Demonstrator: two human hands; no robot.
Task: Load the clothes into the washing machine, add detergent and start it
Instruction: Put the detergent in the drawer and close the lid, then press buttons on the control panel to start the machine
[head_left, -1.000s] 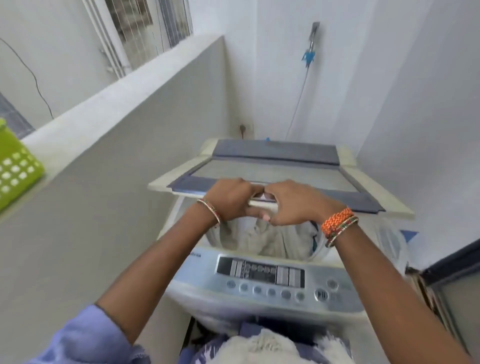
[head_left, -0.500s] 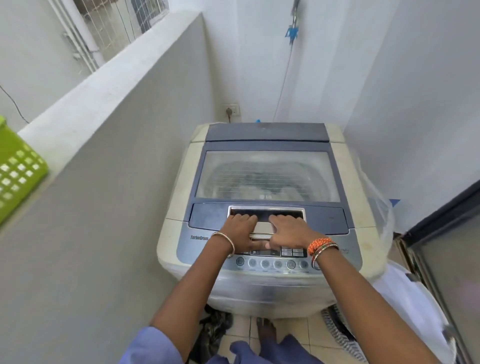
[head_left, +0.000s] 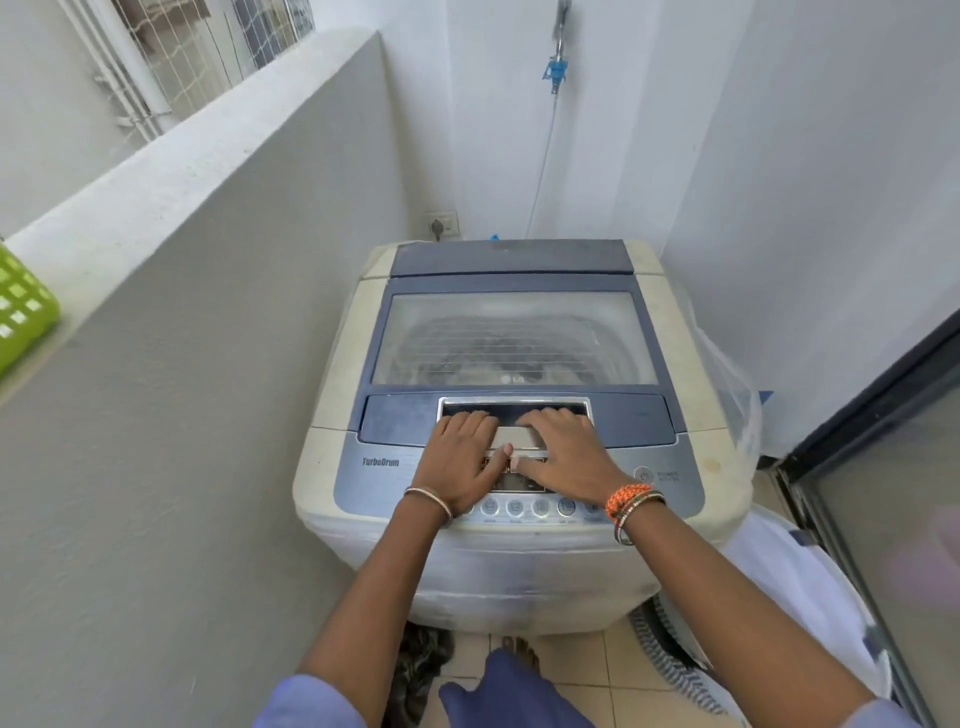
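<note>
While both hands, left hand (head_left: 464, 457) and right hand (head_left: 563, 453), lie flat and released on the lid handle (head_left: 514, 439), their palms could accidentally press the control panel (head_left: 524, 501) buttons.

Soft, even daylight fills the space, brightest at the upper left, where the window grille (head_left: 208, 57) is pale and washed out. The white walls (head_left: 779, 156) reflect this light, so shadows are faint: only a weak dark band shows under the washing machine (head_left: 519, 571) on the floor tiles (head_left: 582, 654). The clear lid (head_left: 514, 338) carries a milky sheen that veils the clothes (head_left: 498, 353) below it. Focus is sharp at the centre. Wide-angle distortion bends the ledge (head_left: 182, 156) and the door frame (head_left: 857, 415) outward, and the right edge smears into blur.
</note>
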